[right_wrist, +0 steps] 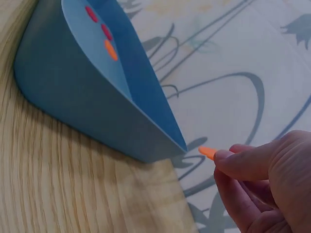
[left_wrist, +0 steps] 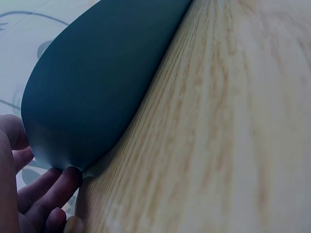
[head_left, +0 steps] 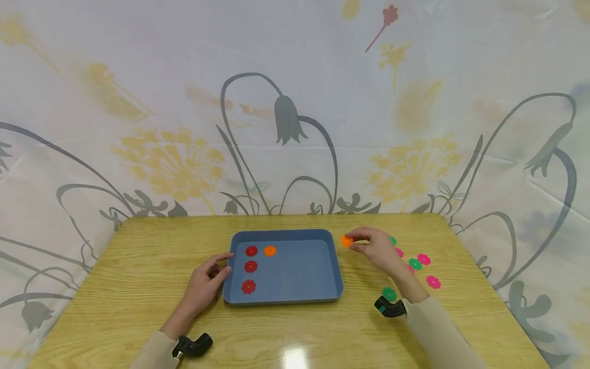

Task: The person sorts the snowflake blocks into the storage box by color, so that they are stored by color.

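Observation:
My right hand point(head_left: 375, 248) pinches an orange flower-shaped disc point(head_left: 346, 241) between thumb and fingertips, just off the right end of a blue tray point(head_left: 295, 277). Seen from the right wrist, the orange disc point(right_wrist: 207, 152) shows edge-on, past the tray's corner. At the tray's left side, my left hand point(head_left: 205, 284) touches the rim and outer wall with thumb and extended fingertips. The left wrist view shows those fingers point(left_wrist: 56, 191) against the tray wall point(left_wrist: 92, 82). Inside the tray, red flower discs point(head_left: 251, 266) form a column at the left, with an orange flower disc point(head_left: 270, 251) beside the top one.
Right of the tray, pink flower discs point(head_left: 433, 282) and green flower discs point(head_left: 389, 293) lie scattered on the wooden table point(head_left: 152, 256), some partly hidden by my right arm. A patterned curtain point(head_left: 295, 169) hangs along the table's back edge.

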The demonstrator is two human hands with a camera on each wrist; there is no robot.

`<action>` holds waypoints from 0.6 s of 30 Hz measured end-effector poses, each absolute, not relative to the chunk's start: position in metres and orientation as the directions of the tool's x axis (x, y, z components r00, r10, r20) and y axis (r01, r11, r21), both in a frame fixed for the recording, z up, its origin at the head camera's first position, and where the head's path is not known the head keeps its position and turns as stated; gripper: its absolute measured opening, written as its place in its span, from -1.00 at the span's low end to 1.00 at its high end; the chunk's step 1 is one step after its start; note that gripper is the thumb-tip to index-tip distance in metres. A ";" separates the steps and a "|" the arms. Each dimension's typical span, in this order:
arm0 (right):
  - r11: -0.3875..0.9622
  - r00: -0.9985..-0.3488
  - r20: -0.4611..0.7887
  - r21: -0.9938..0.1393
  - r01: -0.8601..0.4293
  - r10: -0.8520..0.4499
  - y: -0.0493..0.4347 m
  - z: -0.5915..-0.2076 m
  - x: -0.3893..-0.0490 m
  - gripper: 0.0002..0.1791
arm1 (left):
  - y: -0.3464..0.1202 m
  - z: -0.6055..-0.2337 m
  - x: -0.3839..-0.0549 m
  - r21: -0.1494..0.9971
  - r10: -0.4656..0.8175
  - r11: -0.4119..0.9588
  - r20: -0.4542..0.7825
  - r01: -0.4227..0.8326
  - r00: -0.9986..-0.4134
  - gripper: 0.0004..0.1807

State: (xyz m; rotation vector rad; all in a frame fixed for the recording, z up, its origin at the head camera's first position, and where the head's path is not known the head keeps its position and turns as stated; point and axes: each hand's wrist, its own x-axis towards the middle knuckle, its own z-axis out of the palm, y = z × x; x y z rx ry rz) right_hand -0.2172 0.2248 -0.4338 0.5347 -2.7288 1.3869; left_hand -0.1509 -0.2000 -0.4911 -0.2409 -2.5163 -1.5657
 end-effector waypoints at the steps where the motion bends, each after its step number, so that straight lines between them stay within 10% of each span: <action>1: 0.539 -0.938 0.184 -0.779 -0.321 -0.292 0.222 -0.434 -0.218 -0.72 | -0.199 -0.489 -0.150 0.872 0.047 0.437 0.225 0.222 -0.973 -0.65; 18: 0.531 -0.889 0.172 -0.748 -0.398 -0.424 0.171 -0.428 -0.232 -0.75 | -0.187 -0.456 -0.136 0.867 0.051 0.449 0.215 0.214 -0.975 -0.66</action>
